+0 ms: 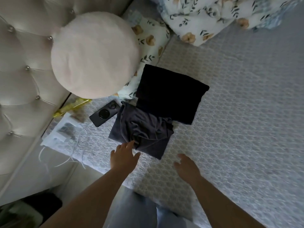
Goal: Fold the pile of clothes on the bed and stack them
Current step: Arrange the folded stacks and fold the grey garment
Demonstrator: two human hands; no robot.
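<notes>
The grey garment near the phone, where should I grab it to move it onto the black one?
Grip the grey garment by its two near corners, coming from the near edge where both hands hover. It's loosely folded, with rumpled cloth on top, so support underneath.

1. I see a black garment [171,92] folded into a flat, neat rectangle on the bed [238,112]. Its far left corner lies against the floral pillow, and its edges run slantwise across my view.
2. Just nearer to me lies a dark grey garment [143,129], roughly folded into a square. Its top layer is bunched and wrinkled, with creases gathering toward its near edge. Its far right corner touches or slightly overlaps the black one's near edge; I cannot tell which.
3. Both rest on the bed's pale, patterned cover, near the headboard end.
</notes>
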